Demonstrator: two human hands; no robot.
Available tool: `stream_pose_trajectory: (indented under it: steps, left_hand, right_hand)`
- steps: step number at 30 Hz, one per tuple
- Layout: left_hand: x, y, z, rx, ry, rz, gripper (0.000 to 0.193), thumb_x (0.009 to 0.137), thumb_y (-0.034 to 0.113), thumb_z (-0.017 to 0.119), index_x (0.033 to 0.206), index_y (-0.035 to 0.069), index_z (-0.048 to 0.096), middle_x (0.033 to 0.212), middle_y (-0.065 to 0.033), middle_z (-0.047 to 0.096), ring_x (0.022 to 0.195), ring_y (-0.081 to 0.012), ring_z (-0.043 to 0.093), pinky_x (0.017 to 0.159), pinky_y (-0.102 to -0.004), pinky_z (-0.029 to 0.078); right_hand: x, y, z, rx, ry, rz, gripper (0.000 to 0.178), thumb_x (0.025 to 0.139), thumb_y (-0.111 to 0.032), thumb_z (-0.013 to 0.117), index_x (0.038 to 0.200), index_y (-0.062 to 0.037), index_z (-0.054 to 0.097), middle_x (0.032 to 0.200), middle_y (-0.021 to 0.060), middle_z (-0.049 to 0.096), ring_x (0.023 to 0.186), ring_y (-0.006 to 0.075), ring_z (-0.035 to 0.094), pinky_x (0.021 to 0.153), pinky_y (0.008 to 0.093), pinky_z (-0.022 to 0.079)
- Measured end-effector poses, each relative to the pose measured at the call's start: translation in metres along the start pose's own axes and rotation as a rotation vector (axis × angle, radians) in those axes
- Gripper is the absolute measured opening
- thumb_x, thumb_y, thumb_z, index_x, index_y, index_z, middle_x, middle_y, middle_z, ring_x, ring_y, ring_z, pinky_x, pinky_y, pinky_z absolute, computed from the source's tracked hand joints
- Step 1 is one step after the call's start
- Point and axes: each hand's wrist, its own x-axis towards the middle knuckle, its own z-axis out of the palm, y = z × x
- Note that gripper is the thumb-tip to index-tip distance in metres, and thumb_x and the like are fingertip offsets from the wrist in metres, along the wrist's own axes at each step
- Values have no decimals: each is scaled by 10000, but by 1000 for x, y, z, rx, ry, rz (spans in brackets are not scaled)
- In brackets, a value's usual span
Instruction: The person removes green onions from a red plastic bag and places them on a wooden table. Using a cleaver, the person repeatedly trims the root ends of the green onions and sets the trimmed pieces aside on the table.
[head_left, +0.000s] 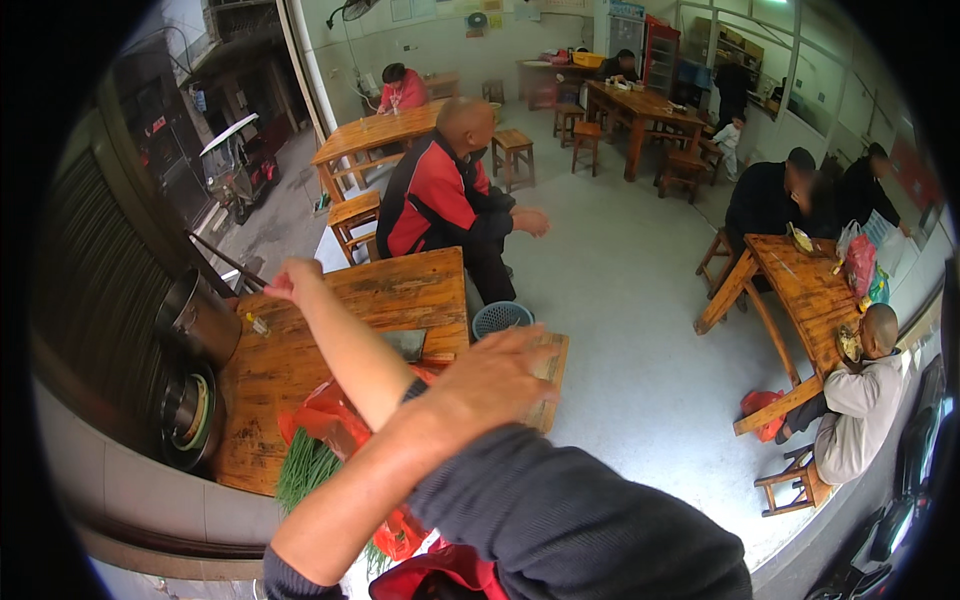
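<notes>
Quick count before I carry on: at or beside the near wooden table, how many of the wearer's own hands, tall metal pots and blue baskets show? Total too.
Own hands: 2, left hand and right hand
Tall metal pot: 1
Blue basket: 1
Total: 4

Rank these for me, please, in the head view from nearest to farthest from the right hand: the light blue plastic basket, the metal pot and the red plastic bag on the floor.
From the right hand:
1. Metal pot, close by on the left.
2. Light blue plastic basket, to the right, past the wooden table.
3. Red plastic bag, far off to the right.
</notes>
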Motion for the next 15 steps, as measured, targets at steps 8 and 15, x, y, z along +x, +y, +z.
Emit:
stream_pose_trajectory:
  steps: [8,15]
  left_hand:
    - [-20,-6,28,-188,1099,-298,466,714,6,687,1169,78,621,1330,-154,498,1315,-341,393,1017,-435,415]
    - [-258,-64,99,-313,1245,-1273,212,942,181,528,1040,46,658,972,-148,664,883,-258,653,804,-352,502]
  right_hand:
    - [-63,-97,-79,-568,-362,-363,140,884,-144,596,948,-21,602,856,105,620,809,217,638,757,416,590]
    - [-156,-135,-172,-1424,-11,-3,243,934,-323,589,1004,-91,613,855,-25,610,786,50,575,686,239,519]
